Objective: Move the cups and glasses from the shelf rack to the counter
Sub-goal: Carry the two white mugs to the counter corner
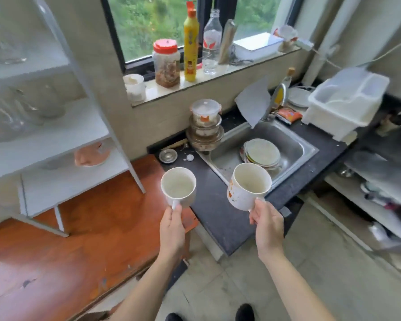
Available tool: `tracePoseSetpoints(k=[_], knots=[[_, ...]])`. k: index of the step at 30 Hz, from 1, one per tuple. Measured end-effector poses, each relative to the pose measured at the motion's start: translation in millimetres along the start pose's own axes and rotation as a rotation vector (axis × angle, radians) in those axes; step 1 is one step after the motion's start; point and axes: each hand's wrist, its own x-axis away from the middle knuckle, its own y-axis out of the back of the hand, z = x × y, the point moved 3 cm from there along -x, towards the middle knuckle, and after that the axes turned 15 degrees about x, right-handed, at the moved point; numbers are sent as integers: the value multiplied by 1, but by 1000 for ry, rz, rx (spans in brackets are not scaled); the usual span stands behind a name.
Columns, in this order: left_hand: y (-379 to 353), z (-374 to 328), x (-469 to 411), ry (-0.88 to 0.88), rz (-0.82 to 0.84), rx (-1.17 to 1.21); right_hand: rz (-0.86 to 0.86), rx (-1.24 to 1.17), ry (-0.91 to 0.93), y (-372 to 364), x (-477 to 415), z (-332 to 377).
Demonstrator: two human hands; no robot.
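My left hand (171,230) grips the handle of a plain white mug (178,186), held upright over the seam between the orange table and the dark counter (218,218). My right hand (267,224) holds a second white mug (248,186) with orange marks by its handle, tilted slightly left above the counter's front edge beside the sink. Both mugs look empty. The white shelf rack (63,135) stands at the left with several clear glasses (21,110), blurred, on its upper shelves.
The steel sink (294,147) holds stacked plates (262,152). Stacked lidded containers (205,126) sit at its left corner, next to a small metal lid (168,155). A white dish rack (347,100) sits far right. Bottles and jars line the window sill (188,54). An orange bowl (92,155) rests on a lower rack shelf.
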Motion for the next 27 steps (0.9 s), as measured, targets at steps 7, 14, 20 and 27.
tracePoseSetpoints(k=[7,14,20,27], knots=[[-180,-4,76,-92,399,-37,-371,-16,28,177,-20,-12],[-371,42,200,-119,700,-73,-591,-62,2,384,-36,-61],[-507,75,289,-183,908,-163,-762,-116,-36,543,-59,-85],[-636,136,344,-156,1018,-210,-837,-127,-28,671,-110,-118]])
